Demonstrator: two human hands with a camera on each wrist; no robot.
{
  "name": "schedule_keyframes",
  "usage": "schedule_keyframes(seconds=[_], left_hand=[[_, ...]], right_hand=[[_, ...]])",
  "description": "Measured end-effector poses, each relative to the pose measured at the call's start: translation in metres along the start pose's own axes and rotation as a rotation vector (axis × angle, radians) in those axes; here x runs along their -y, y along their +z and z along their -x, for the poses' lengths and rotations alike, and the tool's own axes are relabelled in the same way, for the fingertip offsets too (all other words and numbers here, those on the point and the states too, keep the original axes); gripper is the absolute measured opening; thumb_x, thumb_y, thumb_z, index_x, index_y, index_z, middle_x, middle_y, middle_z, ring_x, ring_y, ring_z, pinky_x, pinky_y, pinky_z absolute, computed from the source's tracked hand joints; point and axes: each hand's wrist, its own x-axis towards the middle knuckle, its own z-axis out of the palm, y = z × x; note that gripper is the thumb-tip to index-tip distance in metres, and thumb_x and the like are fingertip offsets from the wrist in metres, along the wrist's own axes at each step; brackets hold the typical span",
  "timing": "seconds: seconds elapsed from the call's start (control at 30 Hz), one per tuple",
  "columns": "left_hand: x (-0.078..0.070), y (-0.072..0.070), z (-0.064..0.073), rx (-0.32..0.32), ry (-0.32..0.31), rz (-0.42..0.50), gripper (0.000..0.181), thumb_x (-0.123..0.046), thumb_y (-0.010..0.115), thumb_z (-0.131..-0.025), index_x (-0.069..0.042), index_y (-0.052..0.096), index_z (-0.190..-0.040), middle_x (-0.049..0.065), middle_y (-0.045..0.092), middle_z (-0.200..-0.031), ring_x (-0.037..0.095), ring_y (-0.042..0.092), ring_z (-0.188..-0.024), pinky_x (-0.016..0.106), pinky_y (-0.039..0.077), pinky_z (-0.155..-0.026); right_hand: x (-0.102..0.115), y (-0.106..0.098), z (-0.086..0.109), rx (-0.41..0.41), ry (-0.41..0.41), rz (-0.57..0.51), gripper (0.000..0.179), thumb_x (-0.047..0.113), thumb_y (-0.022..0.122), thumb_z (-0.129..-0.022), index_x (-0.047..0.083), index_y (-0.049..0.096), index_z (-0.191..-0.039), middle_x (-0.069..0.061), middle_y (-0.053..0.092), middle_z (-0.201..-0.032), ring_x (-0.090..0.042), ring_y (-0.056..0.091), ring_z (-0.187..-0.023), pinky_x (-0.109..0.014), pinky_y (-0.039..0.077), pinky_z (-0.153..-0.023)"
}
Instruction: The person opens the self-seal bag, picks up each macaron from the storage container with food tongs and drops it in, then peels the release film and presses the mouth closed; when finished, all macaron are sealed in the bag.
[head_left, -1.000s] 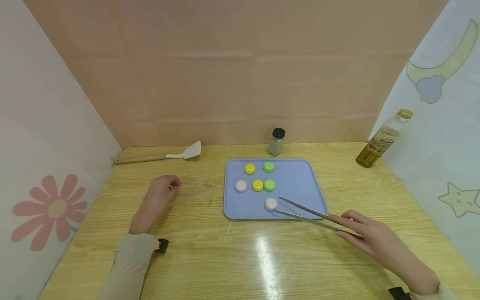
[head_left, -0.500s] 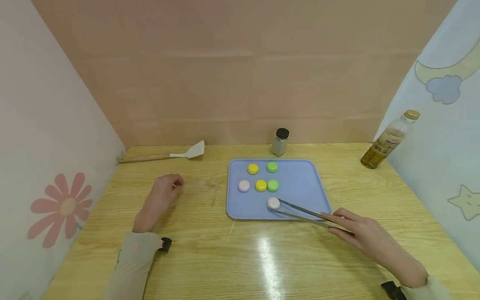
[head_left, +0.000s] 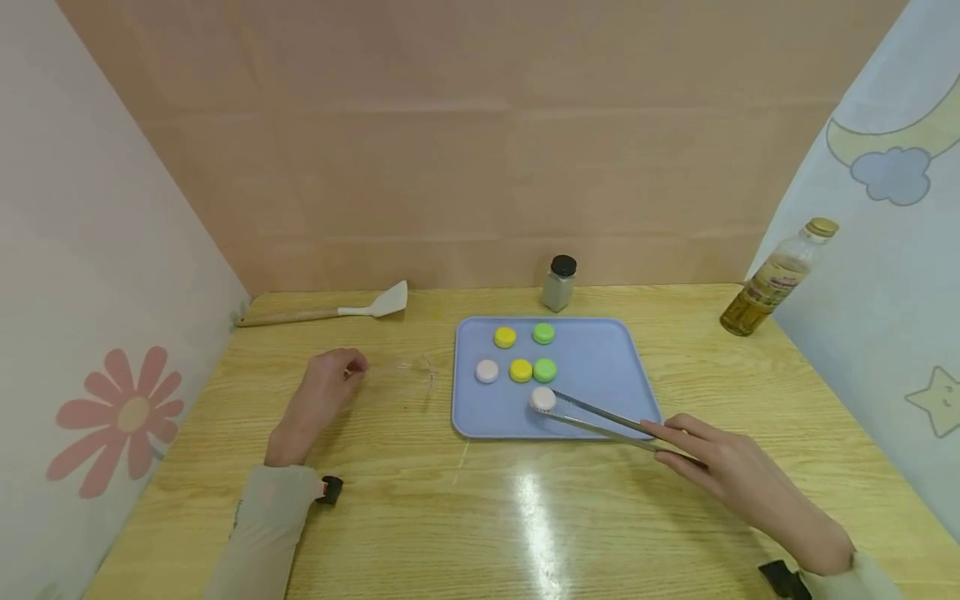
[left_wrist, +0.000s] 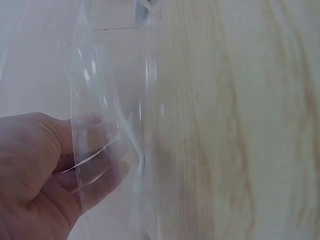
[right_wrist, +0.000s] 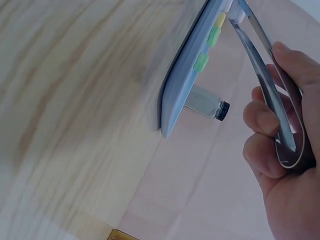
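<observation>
Left hand (head_left: 318,396): fingers pinch a clear bag (left_wrist: 120,60); spatula (head_left: 322,315) behind it on the desk (head_left: 420,517). Blue tray (head_left: 600,358), centre: five macarons (head_left: 521,371) just behind a pale macaron (head_left: 543,398), which sits between tongs' (right_wrist: 265,80) tips. Jar (head_left: 558,287) beyond. Right hand (head_left: 738,472): fingers gripping tongs, pale macaron ahead of them. Bottle (head_left: 765,287) far right.

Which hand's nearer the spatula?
Left. The left hand is just on the person's side of the spatula, apart from it; the right hand is far to its right, by the tray.
</observation>
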Motion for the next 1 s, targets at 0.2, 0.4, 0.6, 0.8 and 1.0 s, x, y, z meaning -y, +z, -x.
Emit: schedule_keyframes(seconds=[0.2, 0.4, 0.6, 0.8, 1.0], left_hand=[[-0.001, 0.0, 0.0, 0.005, 0.0, 0.011, 0.007, 0.01, 0.071, -0.089, 0.005, 0.071, -0.094, 0.016, 0.071, -0.091, 0.03, 0.068, -0.083, 0.043, 0.057, -0.07], [-0.002, -0.001, 0.0, 0.01, -0.005, 0.017, 0.008, 0.01, 0.07, -0.089, 0.005, 0.071, -0.095, 0.016, 0.071, -0.091, 0.03, 0.068, -0.083, 0.043, 0.057, -0.07], [-0.001, -0.001, 0.0, 0.011, -0.005, 0.022, 0.008, 0.01, 0.071, -0.089, 0.004, 0.071, -0.095, 0.016, 0.071, -0.091, 0.03, 0.068, -0.083, 0.043, 0.057, -0.07], [-0.001, 0.001, 0.001, 0.022, -0.024, 0.03, 0.008, 0.009, 0.07, -0.091, 0.004, 0.071, -0.097, 0.015, 0.071, -0.093, 0.028, 0.067, -0.084, 0.042, 0.056, -0.071], [-0.003, 0.0, 0.0, 0.024, -0.028, 0.033, 0.008, 0.008, 0.069, -0.091, 0.003, 0.071, -0.097, 0.015, 0.071, -0.093, 0.026, 0.066, -0.081, 0.041, 0.055, -0.07]], right_hand=[[0.001, 0.001, -0.01, -0.013, -0.019, 0.002, 0.04, 0.041, 0.052, -0.106, 0.014, 0.069, -0.131, 0.009, 0.061, -0.107, 0.01, 0.038, -0.064, -0.008, 0.033, -0.053], [0.003, 0.011, -0.028, -0.06, -0.1, 0.021, 0.045, 0.044, 0.046, -0.108, 0.013, 0.071, -0.129, 0.007, 0.061, -0.105, 0.008, 0.038, -0.064, -0.009, 0.032, -0.051], [0.003, 0.02, -0.055, -0.034, -0.147, 0.031, 0.044, 0.043, 0.046, -0.108, 0.013, 0.07, -0.129, 0.007, 0.061, -0.104, 0.008, 0.037, -0.063, -0.009, 0.032, -0.05], [0.003, 0.03, -0.085, 0.02, -0.191, 0.034, 0.037, 0.036, 0.055, -0.106, 0.012, 0.07, -0.13, 0.006, 0.062, -0.101, 0.007, 0.037, -0.06, -0.01, 0.031, -0.048], [0.004, 0.043, -0.112, 0.047, -0.216, 0.03, 0.034, 0.022, 0.071, -0.096, 0.012, 0.07, -0.129, 0.006, 0.06, -0.096, 0.001, 0.04, -0.062, -0.015, 0.038, -0.053]])
